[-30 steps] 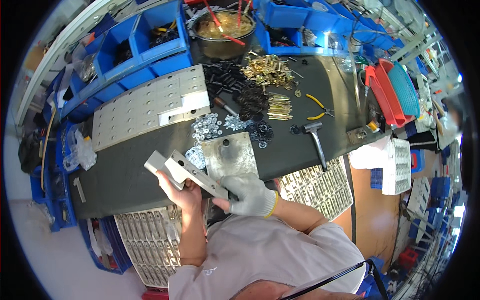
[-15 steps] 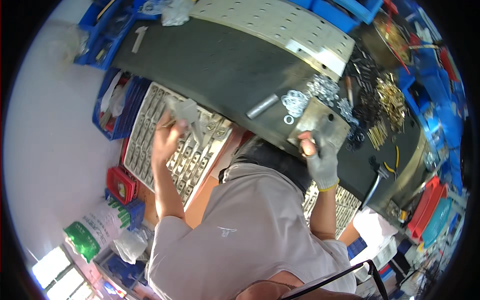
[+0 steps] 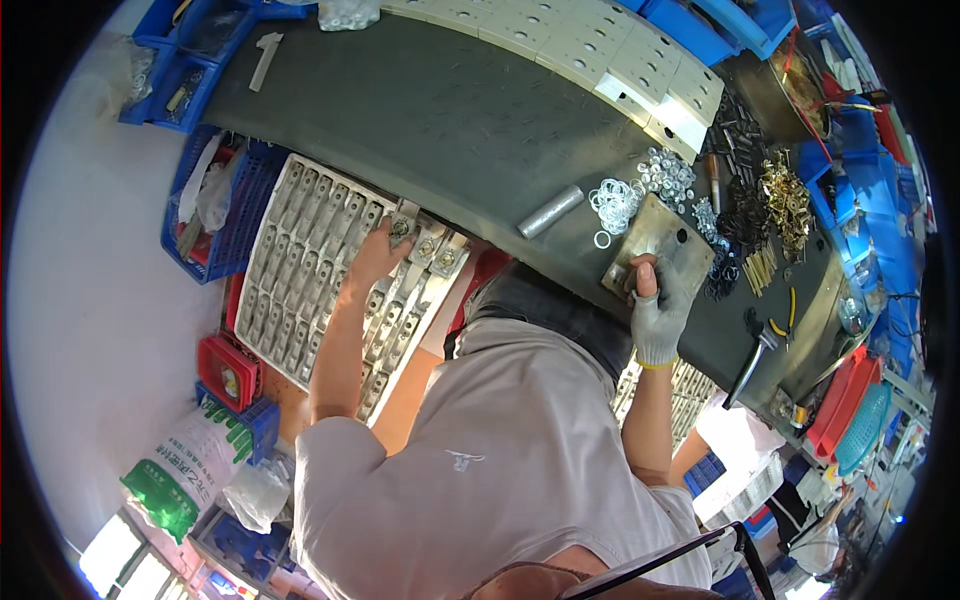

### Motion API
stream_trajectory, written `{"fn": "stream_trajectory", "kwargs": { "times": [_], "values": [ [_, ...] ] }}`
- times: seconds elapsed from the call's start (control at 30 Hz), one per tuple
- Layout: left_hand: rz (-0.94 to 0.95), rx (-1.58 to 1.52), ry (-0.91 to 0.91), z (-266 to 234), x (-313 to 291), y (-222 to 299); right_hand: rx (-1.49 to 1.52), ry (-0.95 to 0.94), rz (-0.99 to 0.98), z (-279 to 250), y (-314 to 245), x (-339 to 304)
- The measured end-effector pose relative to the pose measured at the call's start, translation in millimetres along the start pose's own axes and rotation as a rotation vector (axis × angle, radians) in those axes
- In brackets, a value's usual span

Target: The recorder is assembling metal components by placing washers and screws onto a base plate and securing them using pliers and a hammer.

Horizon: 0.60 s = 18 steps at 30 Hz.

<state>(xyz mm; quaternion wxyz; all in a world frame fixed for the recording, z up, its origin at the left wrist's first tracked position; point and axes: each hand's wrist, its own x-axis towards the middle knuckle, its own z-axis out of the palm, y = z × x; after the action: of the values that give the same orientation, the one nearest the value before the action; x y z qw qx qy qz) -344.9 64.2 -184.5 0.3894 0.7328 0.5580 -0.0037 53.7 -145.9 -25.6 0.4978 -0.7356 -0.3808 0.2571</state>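
Note:
My bare left hand (image 3: 374, 256) reaches over a pale tray (image 3: 292, 372) filled with rows of metal parts. Its fingers are closed on a silvery metal part (image 3: 401, 226) at the tray's far right corner, beside similar fittings. My right hand (image 3: 660, 312) wears a grey glove with a yellow cuff and bare fingertips. It is curled at the near edge of a flat metal plate (image 3: 655, 232) with a dark hole; what it holds, if anything, is hidden.
Right of the plate lie white rings (image 3: 615, 205), nuts (image 3: 667, 178), brass pieces (image 3: 786, 200) and a hammer (image 3: 752, 362). A metal cylinder (image 3: 551, 212) rests on the dark bench (image 3: 400, 110). Blue baskets (image 3: 250, 205) stand left; a perforated panel (image 3: 560, 45) lies across the back.
My left hand has brought the metal part down to the tray's far right corner. My right hand stays by the plate, its thumb now raised. The whole view has shifted slightly.

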Motion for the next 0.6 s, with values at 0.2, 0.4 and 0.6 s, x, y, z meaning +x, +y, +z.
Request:
{"fn": "stream_trajectory", "kwargs": {
  "times": [0.2,0.4,0.6],
  "values": [
    [0.035,0.035,0.042,27,-12,-38,-0.031,0.027,-0.016,2,0,-1],
    [-0.085,0.025,-0.158,-6,-15,5,-0.004,0.027,-0.013,0,-5,0],
    [0.117,0.034,0.244,21,-34,-20,0.019,-0.008,-0.080,-1,-2,1]
  ]
}}
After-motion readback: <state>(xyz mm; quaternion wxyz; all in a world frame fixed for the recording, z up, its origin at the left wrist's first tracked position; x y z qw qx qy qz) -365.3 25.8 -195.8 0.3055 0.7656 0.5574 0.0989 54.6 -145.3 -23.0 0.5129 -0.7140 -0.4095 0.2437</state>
